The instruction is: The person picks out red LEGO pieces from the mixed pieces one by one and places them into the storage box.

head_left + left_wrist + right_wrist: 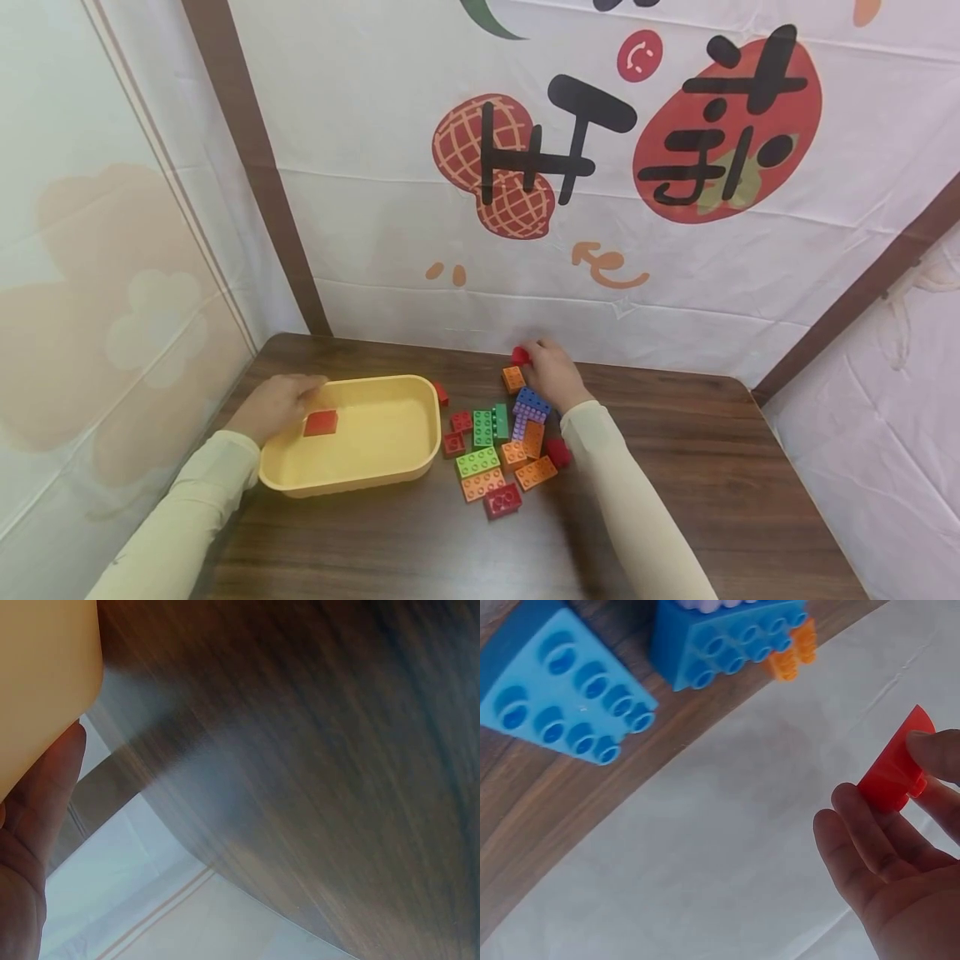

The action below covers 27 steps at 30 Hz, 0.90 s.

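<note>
My left hand (272, 405) grips the left rim of a yellow plastic tub (367, 477); in the left wrist view its fingers (56, 776) lie along the tub's outer wall. Inside the tub sits a red brick (320, 422). At the back of the table, my right hand (553, 373) pinches a small red toy brick (895, 766) with a curved edge between thumb and fingers. Just below that hand lie an orange brick (513, 379) and a blue brick (534, 400). The right wrist view shows another blue brick (570, 690) close by.
Several bricks lie between the tub and my right forearm, among them a green brick (482, 427), a lime brick (477, 462) and a dark red brick (502, 501). A red piece (441, 393) lies by the tub's right end. Printed cloth (375, 250) hangs behind the wooden table (360, 542).
</note>
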{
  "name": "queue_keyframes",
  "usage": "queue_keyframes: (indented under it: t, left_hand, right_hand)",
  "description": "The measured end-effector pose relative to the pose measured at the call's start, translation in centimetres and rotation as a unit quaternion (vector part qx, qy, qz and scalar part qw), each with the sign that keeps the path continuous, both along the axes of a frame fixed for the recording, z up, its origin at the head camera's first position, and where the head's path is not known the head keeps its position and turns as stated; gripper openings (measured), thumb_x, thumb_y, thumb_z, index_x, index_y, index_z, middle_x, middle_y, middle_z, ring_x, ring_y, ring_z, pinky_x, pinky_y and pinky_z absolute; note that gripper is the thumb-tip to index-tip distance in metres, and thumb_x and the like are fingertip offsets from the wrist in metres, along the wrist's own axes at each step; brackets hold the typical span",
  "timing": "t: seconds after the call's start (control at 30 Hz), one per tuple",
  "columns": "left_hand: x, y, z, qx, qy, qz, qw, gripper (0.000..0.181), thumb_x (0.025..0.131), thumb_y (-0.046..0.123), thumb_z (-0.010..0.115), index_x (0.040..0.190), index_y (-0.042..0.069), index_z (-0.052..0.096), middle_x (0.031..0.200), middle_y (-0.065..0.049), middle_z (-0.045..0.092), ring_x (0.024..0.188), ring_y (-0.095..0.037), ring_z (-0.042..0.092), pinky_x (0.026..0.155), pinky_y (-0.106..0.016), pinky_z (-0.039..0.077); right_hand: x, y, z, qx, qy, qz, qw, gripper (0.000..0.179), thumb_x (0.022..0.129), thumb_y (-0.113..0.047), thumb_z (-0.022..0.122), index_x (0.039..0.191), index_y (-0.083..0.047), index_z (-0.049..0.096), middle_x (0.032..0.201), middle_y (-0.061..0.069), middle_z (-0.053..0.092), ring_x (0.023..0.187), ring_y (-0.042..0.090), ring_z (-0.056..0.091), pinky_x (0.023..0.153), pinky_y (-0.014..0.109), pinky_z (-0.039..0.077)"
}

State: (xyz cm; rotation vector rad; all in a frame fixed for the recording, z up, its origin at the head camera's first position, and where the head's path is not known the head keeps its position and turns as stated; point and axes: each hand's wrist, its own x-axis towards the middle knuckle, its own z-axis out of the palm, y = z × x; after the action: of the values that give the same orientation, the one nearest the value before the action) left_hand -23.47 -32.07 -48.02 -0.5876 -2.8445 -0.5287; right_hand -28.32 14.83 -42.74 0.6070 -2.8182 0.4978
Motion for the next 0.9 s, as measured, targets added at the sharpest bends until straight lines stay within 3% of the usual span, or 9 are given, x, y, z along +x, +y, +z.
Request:
queue_keyframes:
  t: [0.2,0.9]
  left_hand:
    - [0.3,0.1,0.1,0.006,0.008,-0.005,0.9999,0.037,0.087,-0.005,0.06,0.122,-0.002,0.07,0.11,-0.021,0.072,0.102,-0.044,0.067,0.093,-0.059,0.05]
    - [-0.1,0.0,0.1,0.012,-0.022,0.011,0.9996,0.038,0.088,-0.004,0.061,0.125,0.0,0.069,0.114,-0.021,0.071,0.107,-0.044,0.065,0.097,-0.06,0.048]
  right_hand:
    - [0.0,-0.7,0.1,0.015,0.007,0.011,0.9998,0.037,0.093,-0.007,0.072,0.129,-0.006,0.066,0.111,0.013,0.063,0.096,0.028,0.064,0.092,0.042,0.055]
    - [0.4,-3.7,1.1,0.029,0.026,0.045,0.9982,0.037,0.093,-0.01,0.072,0.129,-0.006,0.065,0.108,0.011,0.061,0.094,0.025,0.062,0.088,0.04,0.056]
